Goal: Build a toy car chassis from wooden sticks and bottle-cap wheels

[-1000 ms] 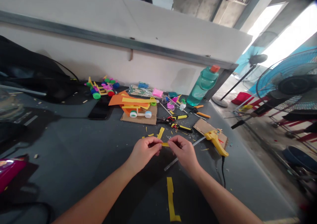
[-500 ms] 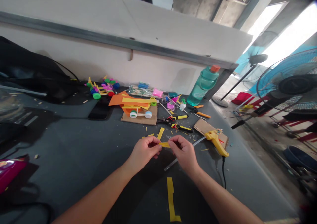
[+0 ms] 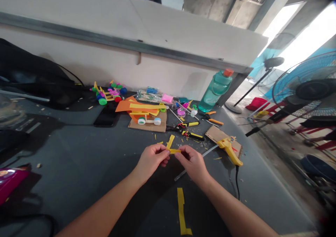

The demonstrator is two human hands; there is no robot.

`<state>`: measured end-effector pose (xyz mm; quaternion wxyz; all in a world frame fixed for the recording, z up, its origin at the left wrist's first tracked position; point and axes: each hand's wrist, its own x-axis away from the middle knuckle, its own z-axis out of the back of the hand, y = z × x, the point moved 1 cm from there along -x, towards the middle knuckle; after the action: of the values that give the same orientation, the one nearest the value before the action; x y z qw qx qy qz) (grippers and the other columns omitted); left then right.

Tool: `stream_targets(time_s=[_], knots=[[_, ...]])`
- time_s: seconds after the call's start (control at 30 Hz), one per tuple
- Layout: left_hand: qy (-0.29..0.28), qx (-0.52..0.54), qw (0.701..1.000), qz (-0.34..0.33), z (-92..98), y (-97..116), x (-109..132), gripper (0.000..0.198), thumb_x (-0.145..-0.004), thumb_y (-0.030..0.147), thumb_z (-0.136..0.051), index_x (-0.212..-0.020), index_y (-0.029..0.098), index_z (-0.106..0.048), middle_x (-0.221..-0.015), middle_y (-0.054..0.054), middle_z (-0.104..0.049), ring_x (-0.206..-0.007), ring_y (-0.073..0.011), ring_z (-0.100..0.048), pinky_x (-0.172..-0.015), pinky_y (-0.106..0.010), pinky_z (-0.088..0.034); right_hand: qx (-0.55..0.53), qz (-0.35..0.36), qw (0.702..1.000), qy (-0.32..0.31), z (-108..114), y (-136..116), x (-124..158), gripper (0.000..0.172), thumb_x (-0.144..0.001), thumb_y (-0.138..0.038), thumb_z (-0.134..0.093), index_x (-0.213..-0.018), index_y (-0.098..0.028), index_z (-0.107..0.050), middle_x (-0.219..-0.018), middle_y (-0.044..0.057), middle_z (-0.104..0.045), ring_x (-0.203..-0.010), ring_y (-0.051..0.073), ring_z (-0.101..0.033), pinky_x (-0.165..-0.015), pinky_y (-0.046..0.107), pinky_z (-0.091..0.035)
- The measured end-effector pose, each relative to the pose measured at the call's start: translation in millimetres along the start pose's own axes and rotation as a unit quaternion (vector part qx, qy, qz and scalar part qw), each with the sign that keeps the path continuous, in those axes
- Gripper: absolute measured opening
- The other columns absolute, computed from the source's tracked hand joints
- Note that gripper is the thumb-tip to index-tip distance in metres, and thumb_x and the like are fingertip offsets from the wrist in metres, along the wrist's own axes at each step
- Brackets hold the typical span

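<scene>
A small yellow strip (image 3: 174,151) is stretched between my two hands above the dark table. My left hand (image 3: 153,160) pinches its left end between thumb and fingers. At the other end, my right hand (image 3: 192,160) pinches it the same way. Just behind the fingers lies another yellow piece (image 3: 170,141). A longer yellow strip (image 3: 181,209) with a bent foot rests on the table nearer to me. A clear glue stick (image 3: 181,174) lies partly behind my right hand, and a yellow glue gun (image 3: 231,151) sits on cardboard to the right.
Behind my hands are cutting pliers (image 3: 193,135), a cardboard piece (image 3: 147,127) with a wheeled axle, orange paper (image 3: 123,106) and a phone (image 3: 106,116). A teal bottle (image 3: 214,92) stands at the back right. A magenta object (image 3: 13,182) is at the left edge.
My right hand has shifted slightly, and the yellow strip between my fingers shows a little differently. The other things have stayed in place.
</scene>
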<state>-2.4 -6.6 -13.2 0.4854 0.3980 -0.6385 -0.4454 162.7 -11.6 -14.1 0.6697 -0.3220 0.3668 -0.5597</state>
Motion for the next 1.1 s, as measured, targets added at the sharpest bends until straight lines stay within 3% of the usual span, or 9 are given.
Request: stream_targets(time_s=[0.3,0.43,0.5,0.6,0.67,0.73,0.83,0.9,1.1], knots=[[0.021,-0.066,0.996,-0.053,3.8,2,-1,0.019,-0.076,0.031,-0.058,-0.073,0.015,-0.066,-0.063,-0.001,-0.061,-0.054,-0.0108,-0.053,-0.051,-0.021,-0.045,0.013,0.012,1.0,0.009,2,-5,-1,0.02,-0.081,-0.037,-0.055,-0.08,-0.018,-0.062,-0.068,0.0,-0.062,-0.06,0.013,-0.055,-0.057,0.022,-0.043],[0.114,-0.029,0.991,-0.063,16.6,2,-8,0.021,-0.073,0.035,-0.063,-0.078,0.014,-0.068,-0.067,-0.003,-0.064,-0.06,-0.0134,-0.057,-0.052,-0.022,-0.048,0.104,0.047,0.989,0.091,41,-10,-14,0.025,-0.084,-0.038,-0.05,-0.097,-0.018,-0.057,-0.078,0.003,-0.063,-0.065,0.015,-0.057,-0.062,0.025,-0.046],[0.157,0.013,0.985,-0.069,25.0,1,-13,0.025,-0.07,0.036,-0.067,-0.082,0.014,-0.068,-0.07,-0.003,-0.064,-0.062,-0.0136,-0.057,-0.053,-0.022,-0.049,0.24,0.038,0.961,0.13,74,-8,-21,0.023,-0.084,-0.037,-0.049,-0.095,-0.018,-0.057,-0.083,0.005,-0.063,-0.074,0.018,-0.059,-0.07,0.029,-0.046],[0.182,0.068,0.978,-0.075,33.8,0,-19,0.028,-0.067,0.035,-0.071,-0.085,0.013,-0.068,-0.07,-0.003,-0.064,-0.062,-0.0127,-0.057,-0.055,-0.022,-0.05,0.477,-0.088,0.865,0.129,120,8,-22,0.032,-0.082,-0.04,-0.052,-0.101,-0.015,-0.058,-0.098,0.014,-0.062,-0.093,0.028,-0.057,-0.08,0.038,-0.043],[0.186,0.093,0.975,-0.079,35.4,0,-19,0.029,-0.066,0.035,-0.071,-0.085,0.013,-0.067,-0.07,-0.003,-0.064,-0.063,-0.0122,-0.057,-0.056,-0.022,-0.05,0.545,-0.193,0.811,0.095,139,27,-18,0.043,-0.08,-0.044,-0.053,-0.104,-0.009,-0.057,-0.1,0.02,-0.059,-0.096,0.034,-0.056,-0.076,0.04,-0.044],[0.183,0.107,0.973,-0.086,34.1,0,-18,0.028,-0.067,0.034,-0.071,-0.085,0.013,-0.066,-0.071,-0.003,-0.064,-0.063,-0.0118,-0.057,-0.056,-0.021,-0.05,0.566,-0.254,0.782,0.058,146,49,-15,0.044,-0.079,-0.041,-0.052,-0.107,-0.007,-0.055,-0.103,0.022,-0.058,-0.099,0.036,-0.056,-0.074,0.041,-0.045],[0.175,0.113,0.974,-0.09,31.1,1,-15,0.025,-0.069,0.033,-0.069,-0.083,0.012,-0.065,-0.07,-0.003,-0.063,-0.062,-0.011,-0.057,-0.055,-0.021,-0.05,0.57,-0.252,0.782,-0.009,141,75,-14,0.042,-0.077,-0.034,-0.054,-0.109,-0.005,-0.055,-0.103,0.023,-0.059,-0.1,0.034,-0.058,-0.076,0.038,-0.045],[0.174,0.118,0.973,-0.093,30.8,2,-14,0.024,-0.07,0.033,-0.068,-0.08,0.012,-0.064,-0.068,-0.002,-0.062,-0.062,-0.011,-0.057,-0.055,-0.021,-0.05,0.579,-0.24,0.779,-0.011,136,83,-15,0.041,-0.077,-0.029,-0.053,-0.107,-0.002,-0.055,-0.101,0.025,-0.06,-0.097,0.033,-0.06,-0.076,0.037,-0.045],[0.194,0.113,0.969,-0.102,35.0,2,-12,0.028,-0.069,0.038,-0.067,-0.082,0.013,-0.064,-0.073,-0.003,-0.063,-0.065,-0.013,-0.059,-0.05,-0.02,-0.05,0.504,-0.223,0.826,0.116,139,70,-11,0.036,-0.079,-0.03,-0.045,-0.101,-0.003,-0.055,-0.091,0.023,-0.062,-0.086,0.033,-0.062,-0.068,0.038,-0.047]])
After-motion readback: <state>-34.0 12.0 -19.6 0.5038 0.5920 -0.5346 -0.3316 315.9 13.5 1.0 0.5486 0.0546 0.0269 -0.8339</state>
